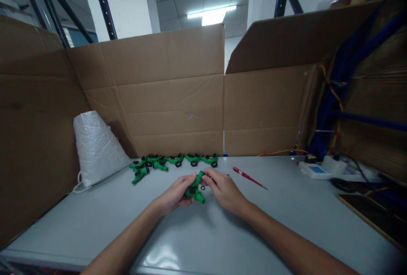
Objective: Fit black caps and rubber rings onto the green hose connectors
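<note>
Just over the middle of the table I hold a green branched plastic fitting (199,195) with black parts on it. My left hand (178,191) is closed around its left side. At its upper end, my right hand (223,188) pinches with thumb and fingers close together; the exact contact is partly hidden. A small black ring (202,188) shows beside the fitting, just under the right fingertips. I cannot tell whether it is attached or held. Beyond my hands, several similar green fittings (140,174) with black parts lie in a row along the back.
Right of my hands lies a red screwdriver (249,177). A white wrapped bundle (97,150) leans at the left. Cardboard walls (165,109) enclose the grey table (95,220). A power strip (314,170), cables and a dark board (372,215) occupy the right side.
</note>
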